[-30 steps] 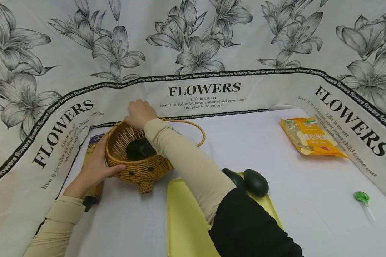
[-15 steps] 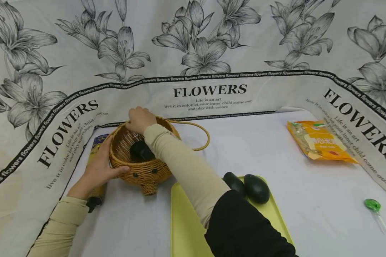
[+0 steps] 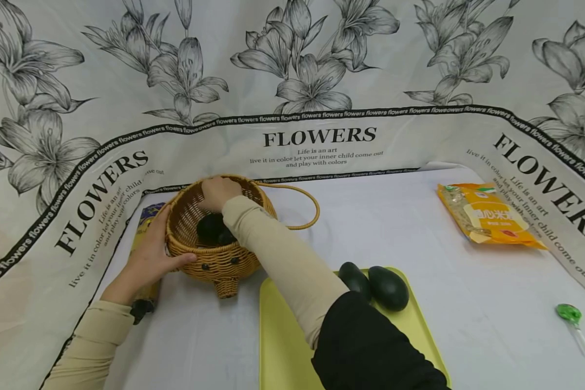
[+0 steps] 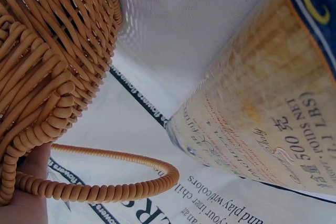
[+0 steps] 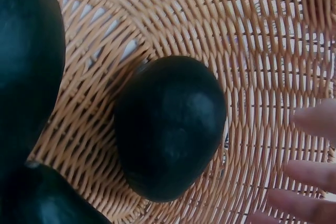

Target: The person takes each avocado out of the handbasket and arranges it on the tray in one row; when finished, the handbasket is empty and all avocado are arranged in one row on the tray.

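In the head view my left hand (image 3: pixel 148 257) grips the left side of a wicker basket (image 3: pixel 219 271), thumb over its front rim. The left wrist view shows that hand partly, beside the looped basket handle (image 4: pixel 105 187). My right hand (image 3: pixel 219 193) is down inside the basket near its back wall. In the right wrist view its spread fingers (image 5: pixel 310 174) hold nothing. Below them lies a dark green avocado (image 5: pixel 170 129), with a larger-looking avocado (image 5: pixel 26 61) at the left edge and another avocado (image 5: pixel 47 198) at the bottom left.
A yellow tray (image 3: pixel 283 346) stands in front, with two avocados (image 3: pixel 389 288) at its far end, under my right arm. A long noodle pack (image 4: pixel 252 108) lies left of the basket. Far right are an orange packet (image 3: pixel 492 214) and a green lollipop (image 3: pixel 569 314).
My right hand has moved from above the basket's back rim down inside it. My left hand keeps its grip on the basket's side. The head view has shifted slightly.
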The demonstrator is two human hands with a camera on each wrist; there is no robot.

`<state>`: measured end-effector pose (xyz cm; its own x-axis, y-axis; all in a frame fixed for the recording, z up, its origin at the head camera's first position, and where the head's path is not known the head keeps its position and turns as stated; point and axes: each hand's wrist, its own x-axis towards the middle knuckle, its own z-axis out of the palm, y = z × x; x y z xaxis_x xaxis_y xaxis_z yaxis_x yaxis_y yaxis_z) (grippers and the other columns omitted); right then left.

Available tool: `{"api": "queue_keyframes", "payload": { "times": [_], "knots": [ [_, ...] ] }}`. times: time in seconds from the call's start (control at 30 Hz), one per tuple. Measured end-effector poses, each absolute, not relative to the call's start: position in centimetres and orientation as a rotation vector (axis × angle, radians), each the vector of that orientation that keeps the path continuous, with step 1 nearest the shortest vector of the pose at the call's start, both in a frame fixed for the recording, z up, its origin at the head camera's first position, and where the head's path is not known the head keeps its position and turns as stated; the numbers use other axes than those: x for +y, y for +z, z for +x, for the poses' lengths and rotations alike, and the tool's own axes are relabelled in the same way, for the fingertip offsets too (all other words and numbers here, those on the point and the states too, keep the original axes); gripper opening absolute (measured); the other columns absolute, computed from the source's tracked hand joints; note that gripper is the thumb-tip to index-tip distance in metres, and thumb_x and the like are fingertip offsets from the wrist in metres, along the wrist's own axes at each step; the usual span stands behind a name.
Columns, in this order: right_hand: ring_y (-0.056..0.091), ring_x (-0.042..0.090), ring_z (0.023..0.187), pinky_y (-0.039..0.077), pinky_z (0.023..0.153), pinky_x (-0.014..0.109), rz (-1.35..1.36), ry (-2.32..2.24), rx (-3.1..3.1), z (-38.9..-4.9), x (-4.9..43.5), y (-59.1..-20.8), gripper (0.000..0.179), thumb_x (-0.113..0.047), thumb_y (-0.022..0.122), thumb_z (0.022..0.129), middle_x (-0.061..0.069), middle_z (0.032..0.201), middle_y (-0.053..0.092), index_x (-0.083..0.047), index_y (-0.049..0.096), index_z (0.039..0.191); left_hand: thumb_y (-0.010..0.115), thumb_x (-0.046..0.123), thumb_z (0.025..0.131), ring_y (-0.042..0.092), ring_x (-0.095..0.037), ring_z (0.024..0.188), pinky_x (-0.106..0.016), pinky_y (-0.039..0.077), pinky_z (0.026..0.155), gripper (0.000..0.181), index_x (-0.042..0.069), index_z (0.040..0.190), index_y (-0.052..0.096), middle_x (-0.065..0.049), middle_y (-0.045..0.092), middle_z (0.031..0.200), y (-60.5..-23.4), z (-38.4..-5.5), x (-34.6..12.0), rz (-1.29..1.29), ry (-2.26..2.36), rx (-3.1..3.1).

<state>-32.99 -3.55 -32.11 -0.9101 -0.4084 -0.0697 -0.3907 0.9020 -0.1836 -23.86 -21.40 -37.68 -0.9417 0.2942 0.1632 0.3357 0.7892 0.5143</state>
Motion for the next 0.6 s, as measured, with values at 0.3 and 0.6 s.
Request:
{"api": "queue_keyframes", "payload": {
  "times": [0.3,0.6],
  "knots": [
    [0.058,0.014,0.112,0.051,0.091,0.03,-0.57,-0.235,2.697,-32.3,-3.4,-32.5,0.047,-0.038,0.055,0.093,-0.002,0.132,0.057,-0.019,0.049,0.136,0.076,0.048,0.073,0.021,-0.051,0.138,-0.071,0.027,0.102,0.119,0.012,0.153,-0.005,-0.021,0.008,0.158,-37.6,-23.8,-21.4,-0.503,-0.817,-2.905],
    [0.052,0.017,0.123,0.048,0.097,0.028,-0.642,-0.146,2.539,-31.8,-3.0,-32.3,0.05,-0.034,0.056,0.094,0.003,0.14,0.05,-0.013,0.046,0.138,0.076,0.049,0.073,0.021,-0.051,0.138,-0.071,0.027,0.102,0.119,0.01,0.152,-0.004,-0.022,0.009,0.158,-37.8,-23.9,-21.5,-0.494,-0.818,-2.907]
  ]
}}
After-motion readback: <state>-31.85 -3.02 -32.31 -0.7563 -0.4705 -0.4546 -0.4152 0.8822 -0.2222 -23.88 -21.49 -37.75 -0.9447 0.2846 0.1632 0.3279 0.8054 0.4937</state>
